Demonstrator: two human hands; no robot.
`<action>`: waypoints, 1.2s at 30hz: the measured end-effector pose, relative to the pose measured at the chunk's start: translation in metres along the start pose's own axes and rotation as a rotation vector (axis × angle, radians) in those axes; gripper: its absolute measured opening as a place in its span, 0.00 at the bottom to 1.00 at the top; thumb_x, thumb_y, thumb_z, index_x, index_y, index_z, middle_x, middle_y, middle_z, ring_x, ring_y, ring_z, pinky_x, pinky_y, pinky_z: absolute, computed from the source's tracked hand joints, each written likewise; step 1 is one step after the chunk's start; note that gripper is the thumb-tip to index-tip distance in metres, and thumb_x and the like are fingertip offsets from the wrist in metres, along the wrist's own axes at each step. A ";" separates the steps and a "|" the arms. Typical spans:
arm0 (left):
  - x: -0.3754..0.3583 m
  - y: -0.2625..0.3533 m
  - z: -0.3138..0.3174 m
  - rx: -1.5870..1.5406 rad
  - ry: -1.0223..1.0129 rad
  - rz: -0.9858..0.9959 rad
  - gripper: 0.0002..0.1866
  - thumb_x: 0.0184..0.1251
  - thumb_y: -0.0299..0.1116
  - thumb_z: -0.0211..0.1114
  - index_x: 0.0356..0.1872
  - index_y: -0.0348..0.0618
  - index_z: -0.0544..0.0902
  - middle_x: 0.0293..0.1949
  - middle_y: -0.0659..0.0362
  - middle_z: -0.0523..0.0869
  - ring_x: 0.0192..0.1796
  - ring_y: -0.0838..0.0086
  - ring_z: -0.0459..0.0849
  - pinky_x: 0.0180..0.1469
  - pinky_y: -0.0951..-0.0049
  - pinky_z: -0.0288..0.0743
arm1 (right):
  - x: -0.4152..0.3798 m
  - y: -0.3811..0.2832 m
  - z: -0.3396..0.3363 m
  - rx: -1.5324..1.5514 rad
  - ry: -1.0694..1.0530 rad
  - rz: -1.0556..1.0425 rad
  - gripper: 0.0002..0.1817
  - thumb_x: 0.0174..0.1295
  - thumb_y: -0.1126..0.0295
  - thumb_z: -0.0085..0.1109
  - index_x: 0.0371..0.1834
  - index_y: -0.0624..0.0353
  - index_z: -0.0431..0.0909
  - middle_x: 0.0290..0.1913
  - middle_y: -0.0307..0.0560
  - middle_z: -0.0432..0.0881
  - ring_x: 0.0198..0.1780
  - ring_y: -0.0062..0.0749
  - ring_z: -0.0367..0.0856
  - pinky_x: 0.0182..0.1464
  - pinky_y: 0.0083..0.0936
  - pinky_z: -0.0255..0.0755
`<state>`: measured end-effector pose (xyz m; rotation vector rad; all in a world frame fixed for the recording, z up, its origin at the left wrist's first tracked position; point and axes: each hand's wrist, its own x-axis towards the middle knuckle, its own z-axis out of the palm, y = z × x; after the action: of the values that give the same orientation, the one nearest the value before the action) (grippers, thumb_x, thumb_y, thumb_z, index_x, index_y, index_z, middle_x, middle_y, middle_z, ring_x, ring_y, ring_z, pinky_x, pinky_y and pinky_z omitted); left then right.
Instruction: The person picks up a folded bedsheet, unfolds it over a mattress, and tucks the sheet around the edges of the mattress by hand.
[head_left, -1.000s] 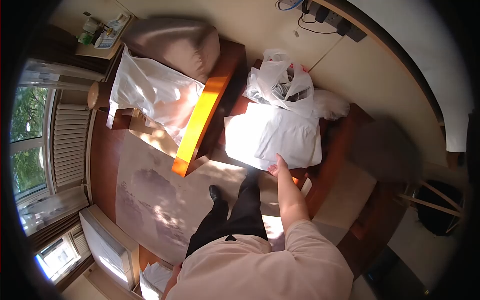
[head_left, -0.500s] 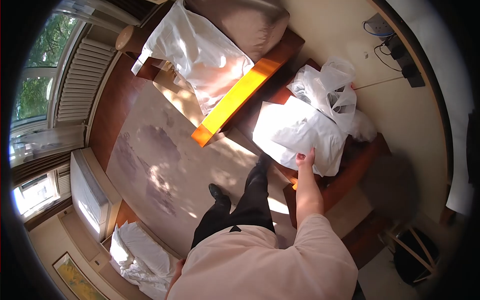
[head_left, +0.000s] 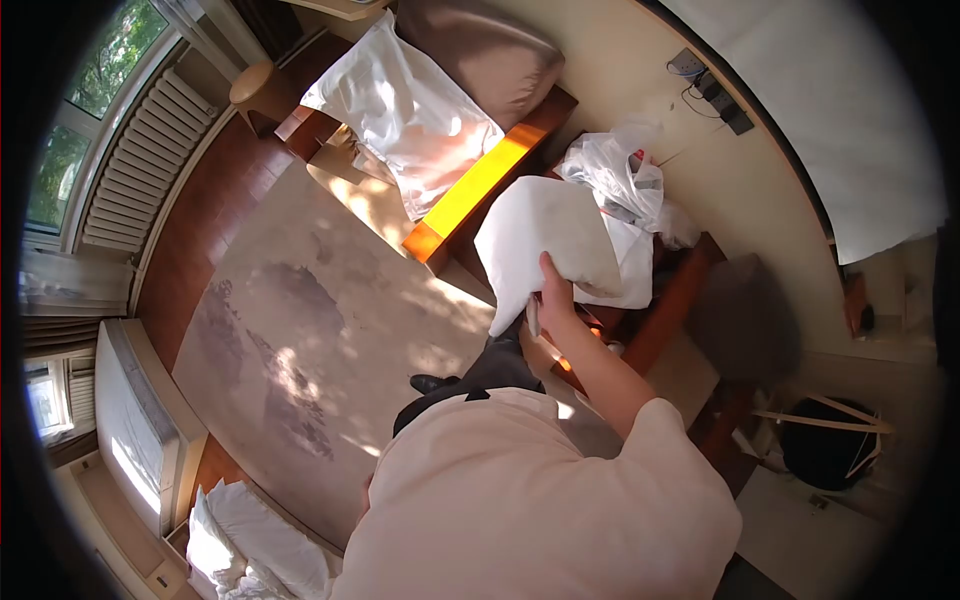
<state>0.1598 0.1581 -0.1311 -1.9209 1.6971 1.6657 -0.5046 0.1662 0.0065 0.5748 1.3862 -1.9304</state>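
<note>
My right hand (head_left: 555, 296) is closed on the near edge of a folded white cloth (head_left: 535, 235), thumb on top. The cloth is lifted and tilted, a corner hanging towards my leg. Under and behind it, another white cloth (head_left: 632, 265) lies on the reddish-brown wooden bench (head_left: 672, 312). Crumpled clear plastic bags (head_left: 618, 172) sit against those cloths, near the wall. Of my left side, only a sliver of skin shows beside my shirt; the left hand itself is hidden.
A wooden armrest (head_left: 480, 190) juts beyond the bench, beside a seat draped with a white sheet (head_left: 400, 115). A dark cushion (head_left: 745, 320) is at the right. White bedding (head_left: 255, 540) lies lower left. A patterned carpet (head_left: 390, 310) covers the floor.
My right hand has raised the folded white cloth off the pile and drawn it up and to the left. The camera view has shifted slightly.
</note>
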 end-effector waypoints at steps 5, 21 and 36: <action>0.030 0.010 -0.059 -0.306 0.053 0.065 0.13 0.75 0.38 0.63 0.50 0.40 0.83 0.40 0.62 0.87 0.39 0.74 0.85 0.44 0.73 0.79 | -0.122 0.104 0.110 -0.320 -0.543 -0.115 0.34 0.64 0.60 0.71 0.68 0.65 0.67 0.62 0.48 0.76 0.61 0.30 0.76 0.59 0.29 0.74; -0.053 0.104 -0.314 -1.290 0.192 0.868 0.32 0.80 0.55 0.47 0.73 0.42 0.68 0.70 0.54 0.73 0.69 0.65 0.74 0.67 0.60 0.73 | -0.332 0.301 0.353 -0.836 -1.335 0.483 0.26 0.69 0.56 0.66 0.63 0.60 0.73 0.58 0.45 0.81 0.55 0.31 0.81 0.59 0.34 0.77; -0.031 0.070 -0.463 -1.976 0.688 0.566 0.27 0.81 0.46 0.46 0.69 0.38 0.72 0.65 0.53 0.80 0.65 0.63 0.81 0.66 0.59 0.77 | -0.394 0.593 0.643 -1.335 -1.290 0.861 0.21 0.71 0.67 0.58 0.62 0.68 0.73 0.58 0.55 0.80 0.53 0.42 0.83 0.56 0.39 0.80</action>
<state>0.4091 -0.1524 0.1168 -2.6888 -0.1717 4.0812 0.2220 -0.4511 0.1143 -0.5954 0.8999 -0.1809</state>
